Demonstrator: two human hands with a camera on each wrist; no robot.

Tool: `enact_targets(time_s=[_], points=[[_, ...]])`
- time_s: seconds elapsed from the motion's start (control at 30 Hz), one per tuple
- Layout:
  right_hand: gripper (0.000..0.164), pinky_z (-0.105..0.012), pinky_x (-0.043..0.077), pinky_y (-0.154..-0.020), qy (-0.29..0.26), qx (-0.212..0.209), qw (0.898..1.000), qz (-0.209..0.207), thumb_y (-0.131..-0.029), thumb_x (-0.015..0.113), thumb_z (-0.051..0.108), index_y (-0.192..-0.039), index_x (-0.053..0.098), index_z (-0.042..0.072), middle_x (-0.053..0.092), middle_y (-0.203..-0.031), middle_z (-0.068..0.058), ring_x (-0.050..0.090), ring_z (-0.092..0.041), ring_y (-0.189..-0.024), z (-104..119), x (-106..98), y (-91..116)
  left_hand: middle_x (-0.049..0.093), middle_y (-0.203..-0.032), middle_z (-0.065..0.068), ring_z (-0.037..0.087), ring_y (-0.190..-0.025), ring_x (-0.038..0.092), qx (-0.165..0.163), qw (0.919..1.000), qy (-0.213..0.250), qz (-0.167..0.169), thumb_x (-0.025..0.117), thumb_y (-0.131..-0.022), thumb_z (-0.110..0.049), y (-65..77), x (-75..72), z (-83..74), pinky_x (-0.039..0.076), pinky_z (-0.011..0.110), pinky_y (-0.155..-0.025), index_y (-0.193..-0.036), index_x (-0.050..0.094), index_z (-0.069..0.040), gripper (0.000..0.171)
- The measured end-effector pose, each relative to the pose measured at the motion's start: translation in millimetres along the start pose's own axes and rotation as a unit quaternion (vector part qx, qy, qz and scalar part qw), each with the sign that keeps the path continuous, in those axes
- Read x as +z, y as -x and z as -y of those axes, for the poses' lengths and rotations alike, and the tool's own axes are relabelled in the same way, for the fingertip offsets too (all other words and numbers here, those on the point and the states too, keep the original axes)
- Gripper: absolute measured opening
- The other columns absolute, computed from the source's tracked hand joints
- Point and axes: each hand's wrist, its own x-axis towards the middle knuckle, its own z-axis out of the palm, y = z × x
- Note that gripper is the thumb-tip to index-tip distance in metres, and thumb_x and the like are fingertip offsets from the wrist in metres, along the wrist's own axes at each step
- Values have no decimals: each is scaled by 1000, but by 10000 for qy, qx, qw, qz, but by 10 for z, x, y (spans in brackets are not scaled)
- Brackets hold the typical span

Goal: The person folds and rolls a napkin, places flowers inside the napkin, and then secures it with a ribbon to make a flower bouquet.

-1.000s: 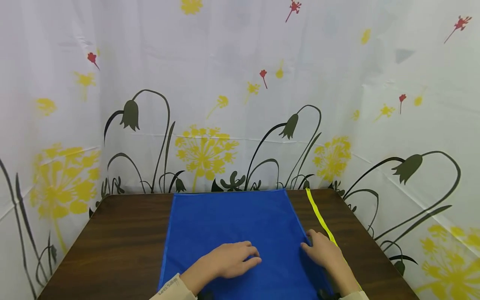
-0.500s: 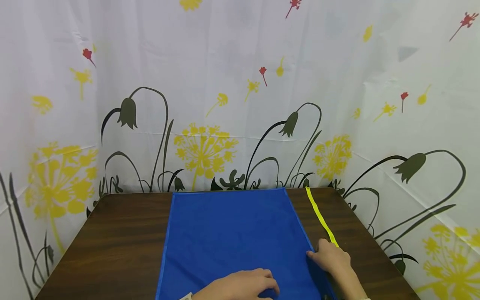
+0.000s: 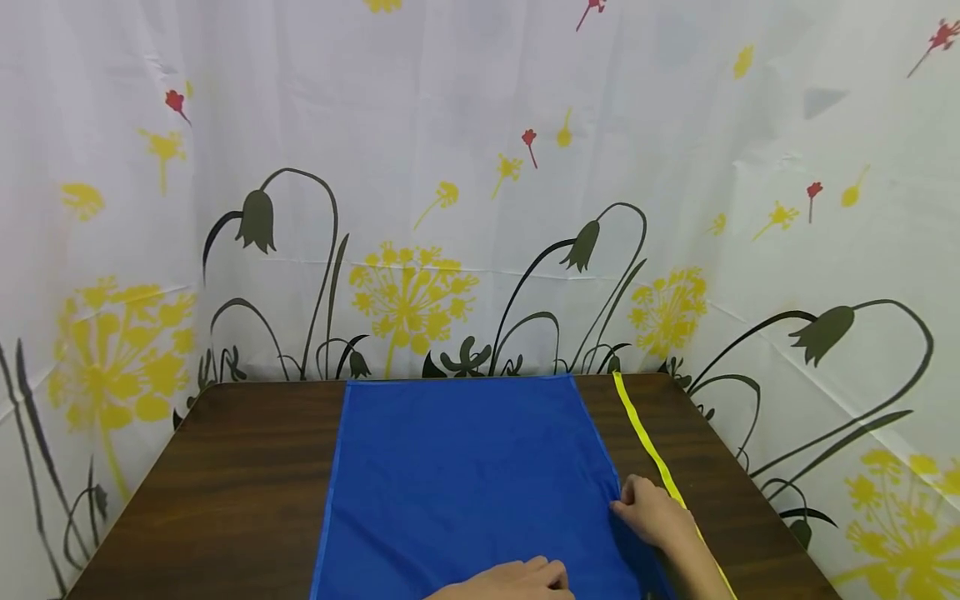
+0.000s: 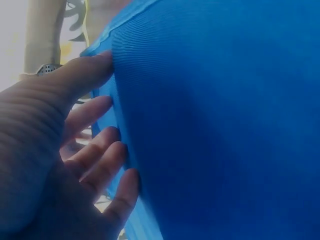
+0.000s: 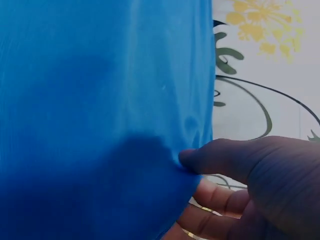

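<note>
Got blue cloth (image 3: 465,467) spread on mid tabletop (image 3: 225,483), long axis running fwd-back, far end by flowered curtain (image 3: 465,125). Got R hand (image 3: 663,521) pinching cloth's R edge betw. thumb & fingers, just L of yellow strip (image 3: 647,442). Got L hand (image 3: 517,581) at cloth's near part, fingers bent, tips touching an edge; can't tell whether gripping, wrist view being dim.

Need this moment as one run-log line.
right hand: pinches right edge of blue cloth | left hand: touches cloth | yellow strip: on table, right of cloth
</note>
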Motion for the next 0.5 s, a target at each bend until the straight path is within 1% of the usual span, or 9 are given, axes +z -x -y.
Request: enact_targets(time_s=[0.07, 0.17, 0.2, 0.27, 0.33, 0.4, 0.47, 0.5], points=[[29, -42, 41, -65, -198, -73, 9998, -54, -98, 76, 34, -91, 55, 15, 56, -78, -3, 55, -21, -70, -18, -3, 1, 58, -113, -5, -6, -83, 39, -11, 9999, -92, -44, 47, -117, -31, -7, 12, -12, 38, 5, -76, -128, 67, -21, 25], [27, -41, 40, -67, -506, -59, 9986, -107, -99, 74, 34, -98, 56, 14, 58, -83, -2, 56, -21, -74, -63, -23, 3, 59, -113, -5, -6, -82, 38, 38, 9997, -214, -124, 47, -117, -31, -8, 16, -27, 36, 5, -76, -127, 67, -21, 24], [26, -41, 41, -69, -659, -88, 9978, -82, -100, 73, 32, -102, 57, 13, 59, -86, -2, 56, -21, -76, -88, -31, 6, 59, -113, -4, -6, -82, 37, 59, 9996, -228, -141, 47, -117, -30, -6, 14, -30, 36, 4, -76, -127, 67, -20, 24], [25, -39, 43, -69, -1132, -190, 9934, 75, -101, 71, 27, -111, 58, 9, 60, -87, -4, 56, -21, -77, -146, -50, 20, 59, -113, -4, -6, -82, 37, 54, 9997, -211, -129, 47, -117, -30, 4, 9, -33, 36, 5, -76, -127, 66, -20, 24], [29, -37, 45, -66, -1690, -368, 9843, 353, -102, 69, 22, -122, 57, 4, 59, -85, -5, 56, -20, -75, -216, -72, 41, 58, -114, -5, -6, -82, 37, 8, 9999, -116, -49, 47, -117, -31, 19, -4, -34, 37, 6, -77, -128, 66, -21, 25], [33, -34, 47, -62, -2253, -507, 9707, 665, -103, 64, 15, -130, 54, -1, 57, -83, -5, 55, -19, -73, -282, -93, 63, 57, -115, -6, -7, -84, 38, -76, 9999, 13, 82, 47, -117, -33, 35, -27, -34, 39, 8, -78, -130, 65, -22, 25], [34, -33, 48, -59, -2622, -679, 9581, 932, -103, 56, 9, -135, 53, -2, 55, -82, -6, 52, -18, -69, -354, -113, 76, 56, -116, -7, -7, -85, 39, -143, 9996, 140, 191, 48, -117, -34, 42, -57, -36, 41, 9, -79, -132, 65, -23, 25], [33, -34, 49, -58, -2733, -797, 9529, 1048, -102, 52, 5, -135, 54, -2, 57, -86, -7, 53, -18, -70, -394, -119, 83, 56, -116, -7, -7, -85, 39, -163, 9994, 186, 232, 48, -116, -34, 42, -70, -38, 41, 9, -79, -132, 65, -23, 25]])
